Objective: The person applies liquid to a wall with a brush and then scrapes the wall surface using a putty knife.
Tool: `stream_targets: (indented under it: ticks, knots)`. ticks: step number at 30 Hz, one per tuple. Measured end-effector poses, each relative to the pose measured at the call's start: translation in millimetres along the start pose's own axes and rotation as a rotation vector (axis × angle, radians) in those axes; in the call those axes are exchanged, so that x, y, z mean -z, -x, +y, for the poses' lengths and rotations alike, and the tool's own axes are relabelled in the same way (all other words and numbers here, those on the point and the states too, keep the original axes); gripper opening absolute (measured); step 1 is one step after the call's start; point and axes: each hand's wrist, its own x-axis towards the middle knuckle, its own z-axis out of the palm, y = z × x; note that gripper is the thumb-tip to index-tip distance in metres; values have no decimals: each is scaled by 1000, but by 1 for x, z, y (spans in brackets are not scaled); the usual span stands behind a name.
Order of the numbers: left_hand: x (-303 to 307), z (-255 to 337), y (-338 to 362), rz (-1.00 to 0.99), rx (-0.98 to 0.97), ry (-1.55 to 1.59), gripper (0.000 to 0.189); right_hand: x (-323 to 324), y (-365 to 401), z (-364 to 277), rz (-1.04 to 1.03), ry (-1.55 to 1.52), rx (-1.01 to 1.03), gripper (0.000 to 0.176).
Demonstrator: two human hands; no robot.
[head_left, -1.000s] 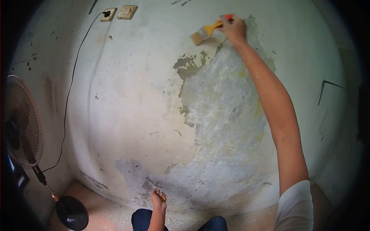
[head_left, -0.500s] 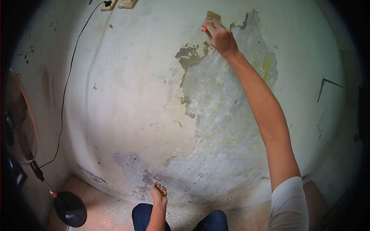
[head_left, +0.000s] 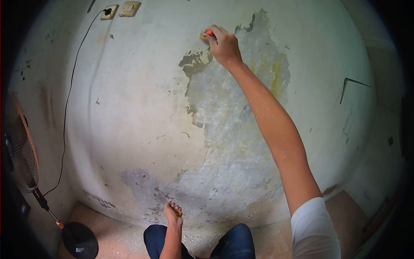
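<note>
High on the wall, my right hand (head_left: pixel 226 46) is closed around a paintbrush (head_left: pixel 209 33) with an orange-red handle end. Its bristles point down-left and are blurred, close to the upper left edge of a bare grey patch (head_left: pixel 237 116) where paint has peeled. Low down, my left hand (head_left: pixel 173 212) grips a wooden-handled scraper (head_left: pixel 177 211) near the bottom of the same patch. Only part of that handle shows now, and its blade is hard to make out against the grey surface.
A standing fan (head_left: pixel 30 151) is at the left, its round black base (head_left: pixel 80 240) on the tiled floor. A black cord (head_left: pixel 69 103) runs up to a wall socket (head_left: pixel 109 12) beside a light switch (head_left: pixel 130 8). Pale flakes (head_left: pixel 202 246) litter the floor around my knees (head_left: pixel 235 241).
My right hand has shifted left and slightly down with the paintbrush, whose bristles have swung from pointing up to pointing down-left. The view has moved a little; my left hand stays low with the scraper.
</note>
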Motion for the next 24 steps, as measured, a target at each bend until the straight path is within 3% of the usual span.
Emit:
stream_targets:
  ticks: [2,4,5,7,8,10,11,13,16,17,18,19,20,21,22,23,24]
  knots:
    - [0,7,-3,-12,-18,2,20,9,-3,-2,-26,-23,-66,6]
    - [5,13,-3,-24,-42,-8,20,17,-3,4,-18,-427,-423,8]
    - [6,17,-1,-17,-44,-6,20,25,-3,10,-10,-431,-417,8]
    - [5,26,3,-15,-59,12,20,43,-8,23,192,-654,-606,14]
    - [4,29,6,-14,-58,2,20,46,-13,26,190,-666,-588,14]
    - [2,34,11,-16,-68,-3,21,44,-19,27,460,-602,-457,13]
    - [-1,34,10,-10,-80,11,21,44,-24,21,457,-620,-450,13]
    - [-1,36,8,-19,-102,-20,20,47,-28,10,323,-84,-279,14]
    - [0,31,2,-9,-92,13,20,0,-3,17,137,82,-103,17]
    - [-2,26,1,-7,-85,13,20,-13,16,11,-46,122,-16,15]
    - [-4,24,1,-6,-71,10,19,-32,37,2,-38,184,284,25]
    - [-5,22,0,-3,-62,9,19,-45,58,-14,-131,294,422,30]
    - [-6,20,-3,3,-63,13,19,-54,77,-39,-149,292,546,23]
    - [-6,17,-5,-6,-57,14,19,-66,97,-60,-125,74,539,19]
    - [-6,15,-5,-13,-51,10,19,-61,113,-90,-324,-80,358,9]
    - [-6,14,-6,-4,-52,2,19,-50,112,-111,-324,-86,347,9]
    - [-7,13,-6,1,-47,-9,19,-37,106,-130,-343,-281,161,5]
